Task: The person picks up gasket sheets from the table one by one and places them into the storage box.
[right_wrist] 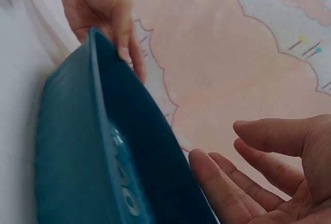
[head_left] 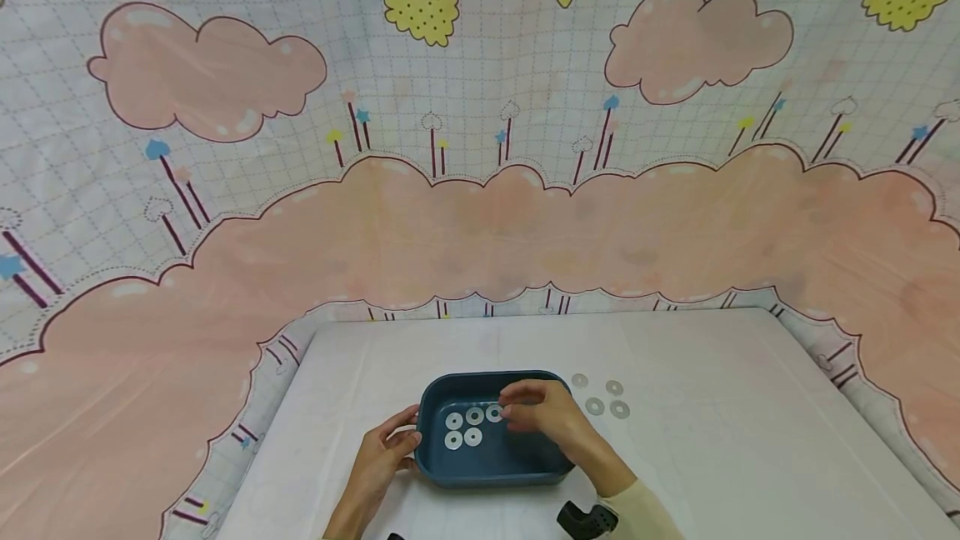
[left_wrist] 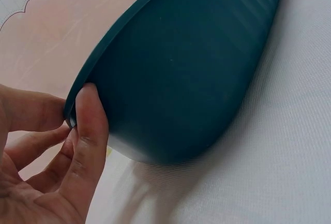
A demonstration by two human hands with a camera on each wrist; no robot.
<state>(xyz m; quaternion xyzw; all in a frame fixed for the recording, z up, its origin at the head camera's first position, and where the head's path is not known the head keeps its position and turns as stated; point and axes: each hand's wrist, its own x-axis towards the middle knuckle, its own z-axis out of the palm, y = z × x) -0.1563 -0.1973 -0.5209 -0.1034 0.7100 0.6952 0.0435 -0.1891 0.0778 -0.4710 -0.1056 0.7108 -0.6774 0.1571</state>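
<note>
A dark blue-green tray stands on the white tabletop. My left hand pinches its left rim between thumb and fingers, which the left wrist view shows close up. Inside the tray lie several flat metal washers in two rows, toward the left. Over the tray's right half is my right hand, its fingertips beside the rightmost washer of the far row. The right wrist view shows the thumb and fingers of that hand apart, with nothing between them.
Several more washers lie on the white table, just right of the tray's far right corner. A patterned cloth with clouds hangs behind the table and surrounds its sides. A black device is strapped at the right wrist.
</note>
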